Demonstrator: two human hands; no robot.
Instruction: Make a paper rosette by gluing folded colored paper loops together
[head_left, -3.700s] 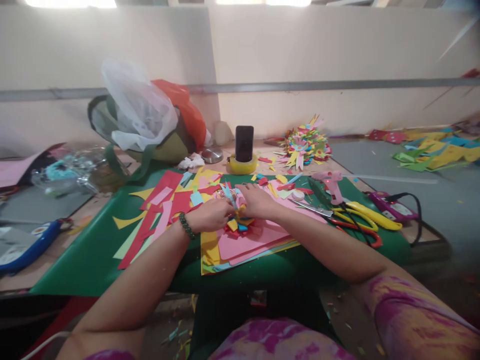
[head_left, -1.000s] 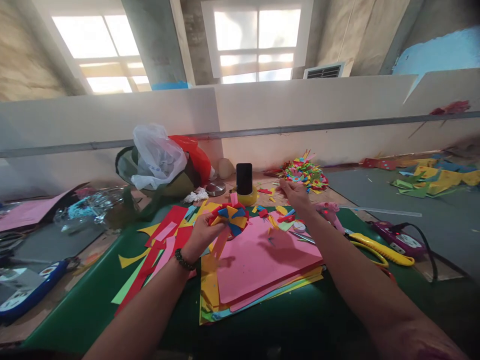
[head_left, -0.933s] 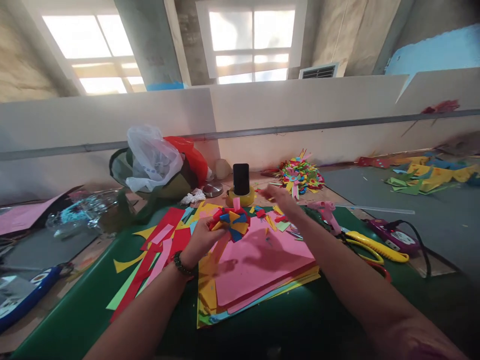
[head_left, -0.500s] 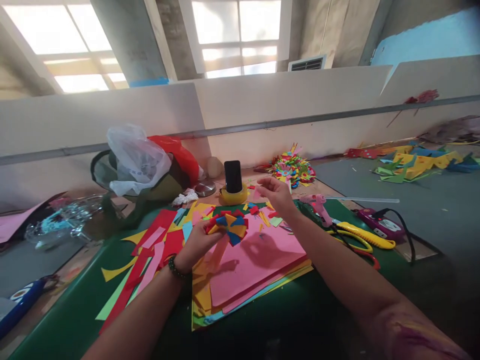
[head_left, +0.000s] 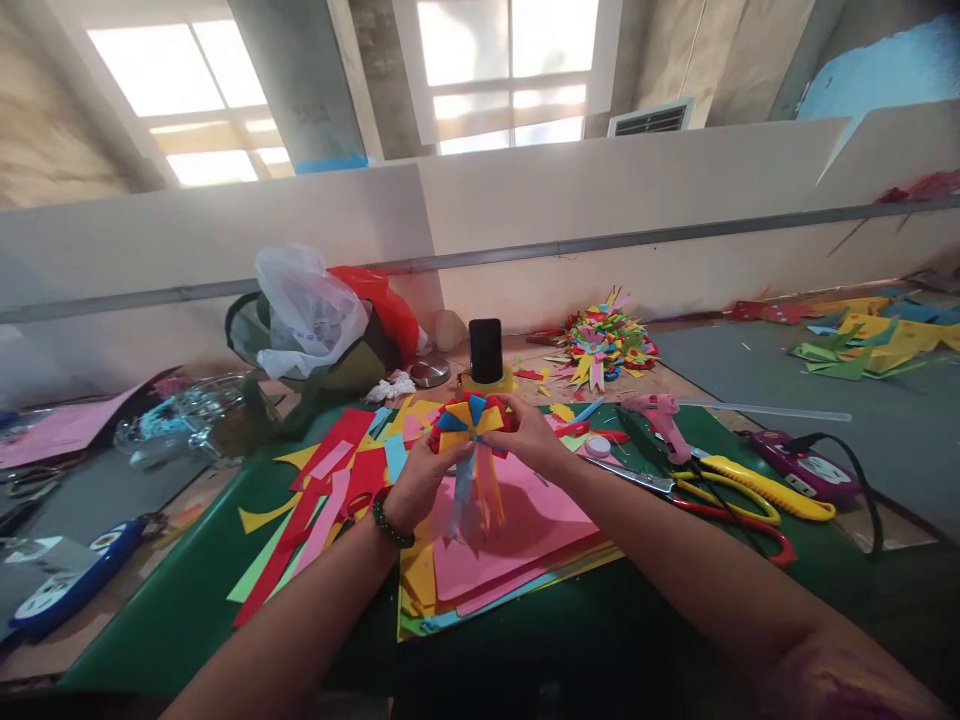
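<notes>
A felt rosette (head_left: 471,412) with blue and yellow loops and a red outer ring is held up over a stack of felt sheets (head_left: 517,545), pink on top. My left hand (head_left: 421,482) is closed on its lower left edge. At the right edge my right hand (head_left: 531,438) grips it too, thumb near the middle. Light blue and yellow tails (head_left: 489,490) hang below the rosette. Red, pink and yellow felt strips (head_left: 319,500) lie left of the stack. A pink glue gun (head_left: 667,425) and yellow-handled scissors (head_left: 765,485) lie to the right.
Behind the hands a phone (head_left: 486,350) stands upright in a yellow tape roll. Finished rosettes (head_left: 607,345) are piled by the wall. A bag with plastic bags (head_left: 311,315) sits back left. A purple power strip (head_left: 806,468) and a blue cutter-like object (head_left: 82,575) flank the green mat (head_left: 165,590).
My right hand has come down and left onto the rosette. The rosette has been tilted up, and its light blue and yellow tails now show. The view has shifted slightly left.
</notes>
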